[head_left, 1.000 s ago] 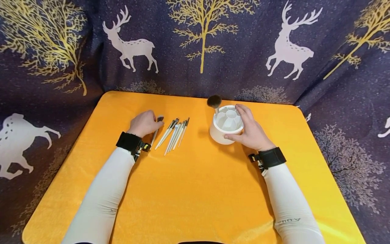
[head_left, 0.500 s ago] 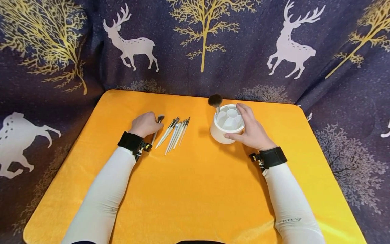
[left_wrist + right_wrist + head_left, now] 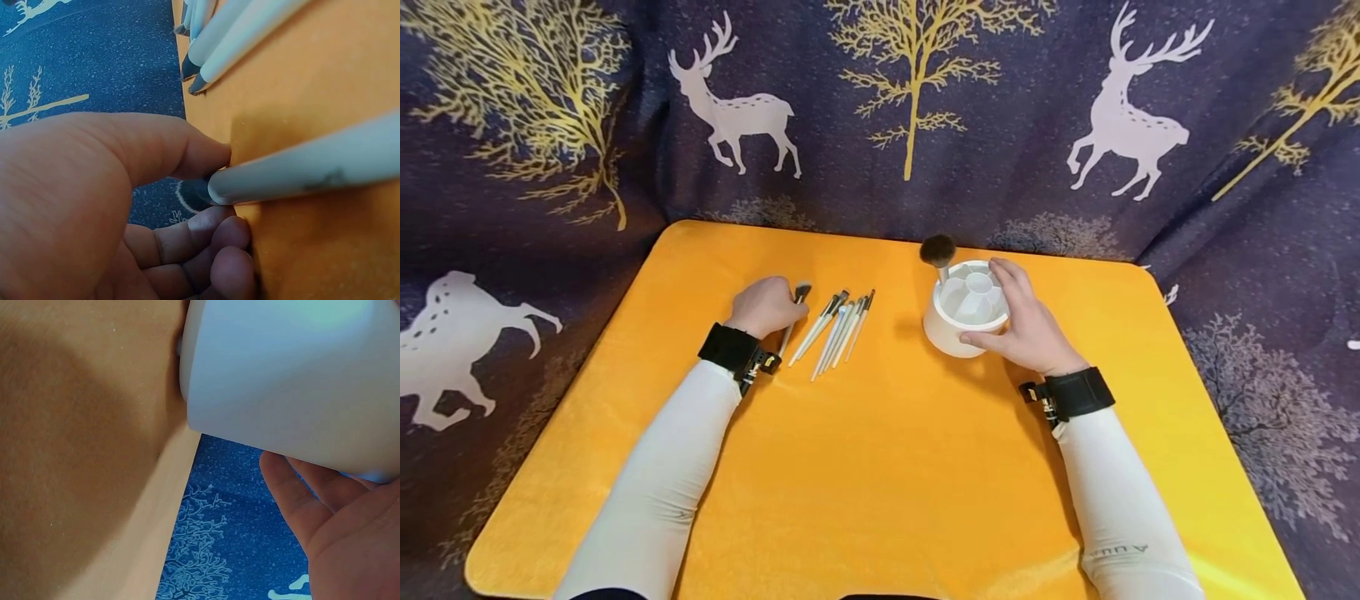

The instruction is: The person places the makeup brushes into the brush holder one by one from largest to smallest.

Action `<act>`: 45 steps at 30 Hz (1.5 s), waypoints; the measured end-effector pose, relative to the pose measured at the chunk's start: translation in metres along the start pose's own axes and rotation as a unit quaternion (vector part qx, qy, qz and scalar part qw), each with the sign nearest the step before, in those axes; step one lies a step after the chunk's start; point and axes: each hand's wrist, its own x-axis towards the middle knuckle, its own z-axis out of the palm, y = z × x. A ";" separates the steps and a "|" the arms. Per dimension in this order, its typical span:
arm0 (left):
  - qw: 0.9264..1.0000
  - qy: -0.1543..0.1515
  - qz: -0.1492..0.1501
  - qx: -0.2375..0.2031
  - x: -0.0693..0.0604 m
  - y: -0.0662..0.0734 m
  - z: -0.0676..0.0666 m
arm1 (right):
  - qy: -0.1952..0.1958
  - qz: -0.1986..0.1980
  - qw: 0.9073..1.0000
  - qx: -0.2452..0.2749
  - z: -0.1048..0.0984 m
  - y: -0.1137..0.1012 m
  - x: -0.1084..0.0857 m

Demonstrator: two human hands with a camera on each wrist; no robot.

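Observation:
My left hand (image 3: 767, 307) pinches a makeup brush (image 3: 300, 169) between thumb and fingers, close to its dark bristle end. The pale handle slants toward me, low over the table. Just right of that hand lie several more makeup brushes (image 3: 835, 333) with pale handles and dark tips. My right hand (image 3: 1033, 333) grips a round white brush holder (image 3: 951, 333), thumb on the near side and fingers over the far right rim. Inside, the holder is split into compartments. A fluffy dark powder brush (image 3: 937, 248) stands bristles up in its left compartment, the lower handle hidden.
An orange cloth covers the table (image 3: 880, 467), which has rounded corners. Behind and at both sides hangs a dark blue curtain (image 3: 842, 125) printed with white deer and yellow trees.
The head view has swung a little, so everything sits slightly farther right in it. Both hands stay where they were, at the same brush and holder.

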 end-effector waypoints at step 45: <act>0.993 0.076 0.040 -0.083 -0.001 0.005 -0.010 | 0.003 0.006 1.000 0.003 0.000 -0.001 0.001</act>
